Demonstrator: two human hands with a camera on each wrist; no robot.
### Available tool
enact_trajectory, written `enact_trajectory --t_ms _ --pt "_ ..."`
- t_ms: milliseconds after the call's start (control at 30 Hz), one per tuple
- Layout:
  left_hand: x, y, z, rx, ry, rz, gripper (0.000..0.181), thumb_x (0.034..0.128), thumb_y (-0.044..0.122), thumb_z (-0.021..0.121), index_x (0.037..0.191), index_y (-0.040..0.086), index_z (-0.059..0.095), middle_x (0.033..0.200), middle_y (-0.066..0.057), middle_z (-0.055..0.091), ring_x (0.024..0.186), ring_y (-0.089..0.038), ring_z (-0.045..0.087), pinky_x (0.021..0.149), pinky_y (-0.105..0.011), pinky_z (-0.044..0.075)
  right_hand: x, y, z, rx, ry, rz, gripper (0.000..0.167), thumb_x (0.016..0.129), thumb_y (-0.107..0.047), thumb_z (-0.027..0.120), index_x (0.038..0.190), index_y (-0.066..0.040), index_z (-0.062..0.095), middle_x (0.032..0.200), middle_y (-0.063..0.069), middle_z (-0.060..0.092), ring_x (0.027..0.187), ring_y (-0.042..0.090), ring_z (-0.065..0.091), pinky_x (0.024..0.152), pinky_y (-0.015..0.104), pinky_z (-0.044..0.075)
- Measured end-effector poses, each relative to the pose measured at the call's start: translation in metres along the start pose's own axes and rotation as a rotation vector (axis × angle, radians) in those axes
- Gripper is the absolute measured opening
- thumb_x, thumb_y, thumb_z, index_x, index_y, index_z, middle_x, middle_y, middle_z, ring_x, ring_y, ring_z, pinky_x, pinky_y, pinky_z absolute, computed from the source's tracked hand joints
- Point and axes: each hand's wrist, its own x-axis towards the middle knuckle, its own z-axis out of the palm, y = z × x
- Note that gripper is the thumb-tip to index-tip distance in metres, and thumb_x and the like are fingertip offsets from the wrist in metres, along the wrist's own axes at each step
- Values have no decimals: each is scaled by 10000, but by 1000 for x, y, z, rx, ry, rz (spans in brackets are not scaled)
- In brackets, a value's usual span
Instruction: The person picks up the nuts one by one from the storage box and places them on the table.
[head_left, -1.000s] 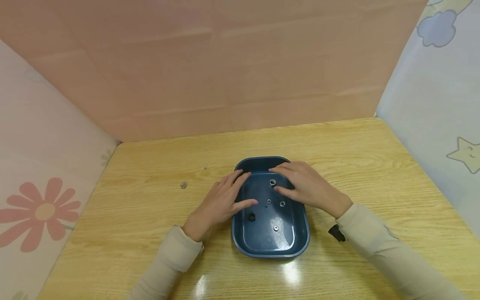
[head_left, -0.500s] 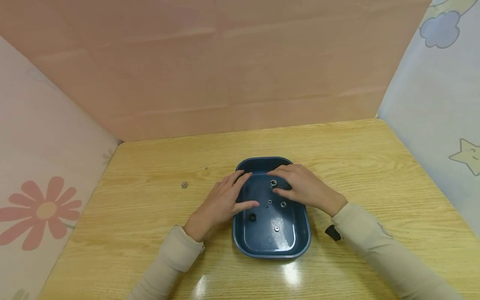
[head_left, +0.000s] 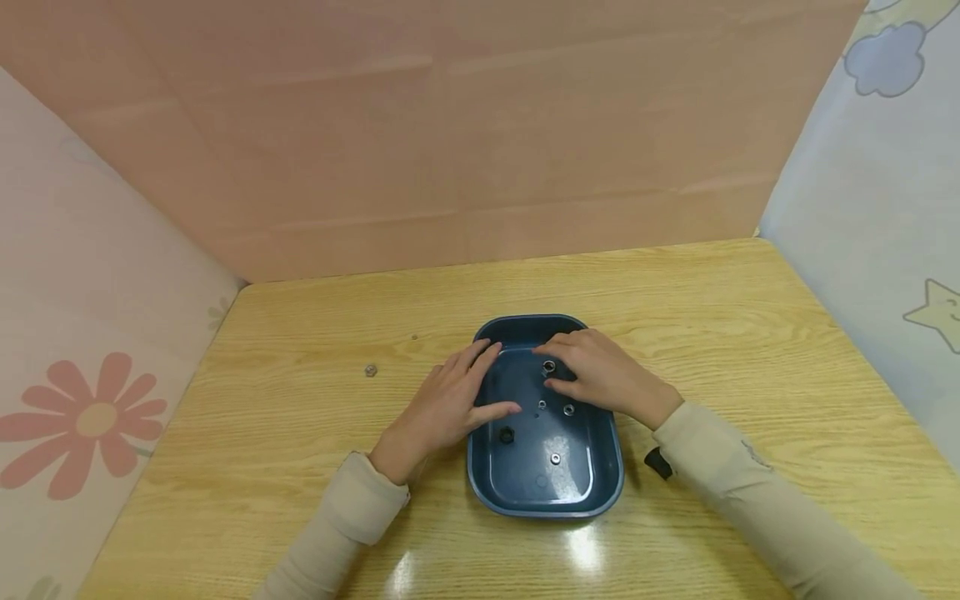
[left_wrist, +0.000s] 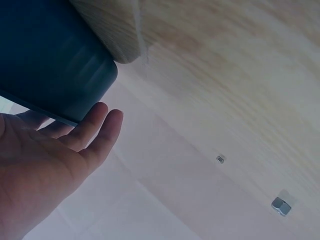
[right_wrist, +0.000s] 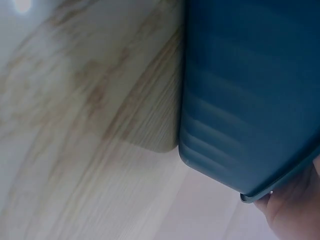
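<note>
A dark blue tray (head_left: pixel 546 512) sits on the table between both hands. My left hand (head_left: pixel 438 404) lies over its left rim with fingers spread and relaxed; in the left wrist view, fingertips touch or nearly touch the outer wall. Over the right rim reaches my right hand (head_left: pixel 603 371), loosely bent, thumb and fingers apart. Between them shows a silver nut (head_left: pixel 549 367) on the tray floor, not visibly pinched. Lower down lie a small nut (head_left: pixel 542 404), a silver nut (head_left: pixel 568 410), a black nut (head_left: pixel 507 435) and another silver nut (head_left: pixel 556 459).
Left of the tray, a hex nut (head_left: pixel 371 371) and a tiny nut (head_left: pixel 414 337) lie on the wooden table (head_left: pixel 285 467). A black object (head_left: pixel 657 462) shows beside the right sleeve. Walls (head_left: pixel 450 167) enclose the back and sides.
My right hand has shifted slightly left and inward over the tray, its forearm moving with it. The left hand stays put on the tray, and the view has drifted a little.
</note>
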Motion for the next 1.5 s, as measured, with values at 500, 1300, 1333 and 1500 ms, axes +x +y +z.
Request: enact_trajectory --t_ms 500,1300,1333,1500 --pt "1 0 0 4 -14 -27 961 877 698 560 1587 137 236 1633 -82 288 1479 -302 331 1155 -549 338 6 1 3 -32 -21 -9 408 822 -202 807 1170 -13 705 1066 97 722 955 265 684 908 477 523" --pt "3 1 1 17 -11 -27 953 876 688 576 1579 129 258 1619 -85 316 1465 -297 352 1141 -549 357 11 -2 12 -136 -13 63 251 810 -125 796 1034 -19 753 983 122 744 941 293 687 944 494 492" --pt "3 1 1 18 -11 -28 950 877 686 577 1579 129 260 1618 -84 317 1465 -296 353 1141 -548 357 11 -3 12 -144 -12 61 241 810 -121 797 1025 -22 755 974 120 745 932 290 687 939 493 494" --pt "2 0 2 20 -14 -32 946 877 685 579 1577 130 266 1616 -87 322 1465 -295 354 1143 -544 358 11 -4 13 -188 -7 50 199 807 -102 801 993 -39 765 944 106 745 897 278 687 916 477 502"
